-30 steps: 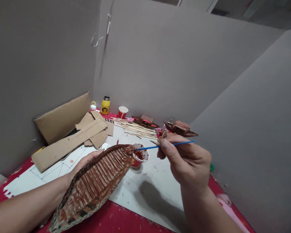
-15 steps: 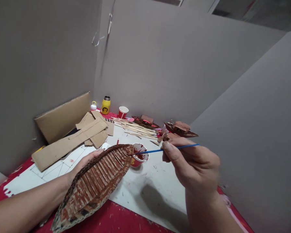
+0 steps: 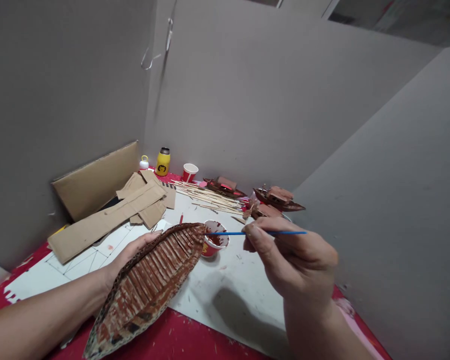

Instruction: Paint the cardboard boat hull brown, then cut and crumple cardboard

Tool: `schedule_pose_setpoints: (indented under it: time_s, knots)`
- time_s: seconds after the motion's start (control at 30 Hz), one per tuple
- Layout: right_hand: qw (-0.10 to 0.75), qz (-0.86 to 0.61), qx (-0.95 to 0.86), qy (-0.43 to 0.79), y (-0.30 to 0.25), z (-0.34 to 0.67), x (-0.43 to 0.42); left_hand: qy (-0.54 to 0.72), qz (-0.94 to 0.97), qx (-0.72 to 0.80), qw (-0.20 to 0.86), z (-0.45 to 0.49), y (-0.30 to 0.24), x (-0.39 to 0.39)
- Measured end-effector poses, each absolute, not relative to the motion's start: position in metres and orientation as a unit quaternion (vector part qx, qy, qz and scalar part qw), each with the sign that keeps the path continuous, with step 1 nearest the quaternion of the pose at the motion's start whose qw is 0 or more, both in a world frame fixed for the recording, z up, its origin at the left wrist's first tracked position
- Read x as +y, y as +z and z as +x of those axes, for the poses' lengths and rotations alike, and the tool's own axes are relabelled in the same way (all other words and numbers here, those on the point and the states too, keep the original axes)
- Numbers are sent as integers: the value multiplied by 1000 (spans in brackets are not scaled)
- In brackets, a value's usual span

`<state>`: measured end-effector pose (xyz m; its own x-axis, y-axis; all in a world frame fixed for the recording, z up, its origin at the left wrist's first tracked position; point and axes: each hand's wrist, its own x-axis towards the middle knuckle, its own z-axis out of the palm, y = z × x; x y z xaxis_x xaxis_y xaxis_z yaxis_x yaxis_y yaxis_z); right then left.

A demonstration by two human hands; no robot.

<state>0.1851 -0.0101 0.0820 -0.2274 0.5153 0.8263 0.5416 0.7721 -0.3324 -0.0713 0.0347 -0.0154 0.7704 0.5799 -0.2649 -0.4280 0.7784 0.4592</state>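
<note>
My left hand (image 3: 129,255) cradles a long boat hull (image 3: 150,282) made of ribbed cardboard, painted brown, tilted up over the table. My right hand (image 3: 292,260) pinches a thin blue paintbrush (image 3: 257,233), whose tip meets the pointed far end of the hull. Just behind that end stands a small red paper cup (image 3: 215,239) holding brown paint.
A white sheet (image 3: 225,290) covers a red tablecloth (image 3: 180,340). Cardboard pieces (image 3: 108,215) lie at the left, a bundle of wooden sticks (image 3: 210,197) in the middle back, two small painted boats (image 3: 279,199) at the right. A yellow bottle (image 3: 162,162) and a red cup (image 3: 189,172) stand by the grey walls.
My right hand has shifted slightly and lowered the brush from a slant to nearly level; its tip stays at the hull's far end. The hull has moved a little.
</note>
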Motion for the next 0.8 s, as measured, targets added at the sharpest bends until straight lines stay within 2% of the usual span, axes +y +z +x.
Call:
schedule_pose_setpoints:
  time_s: [0.1,0.3,0.8]
  knots:
    - [515,-341,-786,-23,82,184,-12,262,188,216,921,-72,-11,35]
    - [600,-356,-716,-29,80,187,-12,263,185,234,917,-70,-11,34]
    - [577,-376,-724,-51,79,188,-11,270,185,235,915,-69,-10,33]
